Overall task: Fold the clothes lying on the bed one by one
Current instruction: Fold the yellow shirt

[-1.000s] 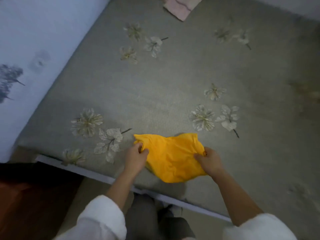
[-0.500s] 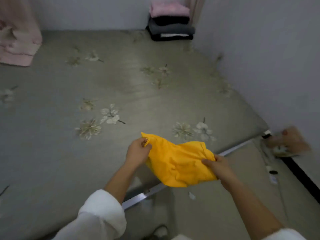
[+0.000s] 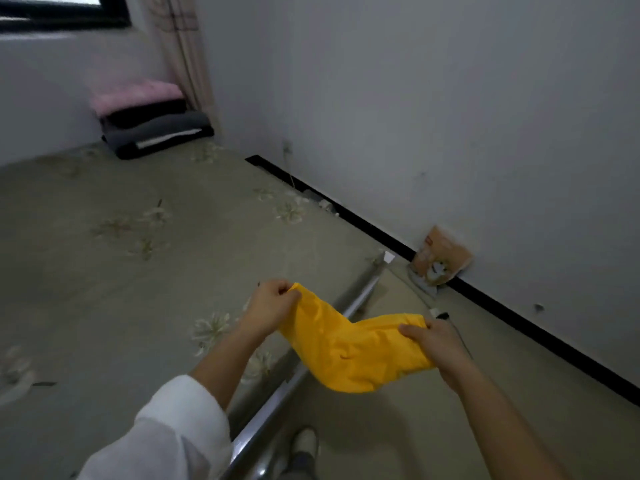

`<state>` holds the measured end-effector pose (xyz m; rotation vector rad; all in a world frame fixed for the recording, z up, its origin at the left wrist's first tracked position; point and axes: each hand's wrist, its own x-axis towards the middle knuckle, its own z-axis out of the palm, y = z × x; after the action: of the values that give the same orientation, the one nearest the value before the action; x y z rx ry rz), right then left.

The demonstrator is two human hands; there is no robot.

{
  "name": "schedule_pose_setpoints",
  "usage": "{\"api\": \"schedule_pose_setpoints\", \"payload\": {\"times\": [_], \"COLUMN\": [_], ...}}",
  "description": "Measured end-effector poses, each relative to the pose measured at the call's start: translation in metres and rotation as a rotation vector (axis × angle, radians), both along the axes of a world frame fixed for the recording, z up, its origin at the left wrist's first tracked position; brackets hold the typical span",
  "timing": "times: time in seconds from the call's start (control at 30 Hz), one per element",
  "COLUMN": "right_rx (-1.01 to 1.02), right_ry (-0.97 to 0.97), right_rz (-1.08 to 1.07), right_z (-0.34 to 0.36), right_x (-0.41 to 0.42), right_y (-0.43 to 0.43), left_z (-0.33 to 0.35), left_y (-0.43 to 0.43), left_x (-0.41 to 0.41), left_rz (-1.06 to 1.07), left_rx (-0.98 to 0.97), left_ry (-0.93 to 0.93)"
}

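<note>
Over the bed edge (image 3: pixel 349 308) — both hands, left hand (image 3: pixel 268 306) and right hand (image 3: pixel 434 342), pinch yellow garment (image 3: pixel 346 355).

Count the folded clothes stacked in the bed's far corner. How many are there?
3 plainly: a pink garment on top, a black garment beneath it, a dark grey garment lowest. The blur may hide more.

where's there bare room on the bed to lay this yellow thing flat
The wide middle of the bed, between the folded stack in the far corner and the metal rail at the near edge, is bare sheet, also just left of the left hand. Crowded: that far corner by the curtain; a bag leans on the wall past the rail.
</note>
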<state>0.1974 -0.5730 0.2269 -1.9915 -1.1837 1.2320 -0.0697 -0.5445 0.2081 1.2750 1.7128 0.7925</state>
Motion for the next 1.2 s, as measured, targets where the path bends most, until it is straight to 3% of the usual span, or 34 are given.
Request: {"api": "schedule_pose_setpoints", "payload": {"times": [0.2, 0.5, 0.7, 1.0, 1.2], "right_rx": [0.012, -0.010, 0.023, -0.037, -0.064], "right_ry": [0.041, 0.120, 0.101, 0.141, 0.195], "right_rz": [-0.022, -0.100, -0.041, 0.101, 0.170], "right_z": [-0.003, 0.012, 0.012, 0.010, 0.025], "right_x": [0.065, 0.167, 0.217, 0.299, 0.317], "right_y": [0.118, 0.291, 0.407, 0.600, 0.728], "left_z": [0.010, 0.027, 0.028, 0.023, 0.035], "left_y": [0.123, 0.291, 0.384, 0.522, 0.597], "left_x": [0.067, 0.149, 0.202, 0.283, 0.306], "left_rz": [-0.118, -0.115, -0.089, 0.248, 0.389], "left_rx": [0.072, 0.091, 0.102, 0.059, 0.035], "left_ry": [0.031, 0.027, 0.047, -0.039, 0.089]}}
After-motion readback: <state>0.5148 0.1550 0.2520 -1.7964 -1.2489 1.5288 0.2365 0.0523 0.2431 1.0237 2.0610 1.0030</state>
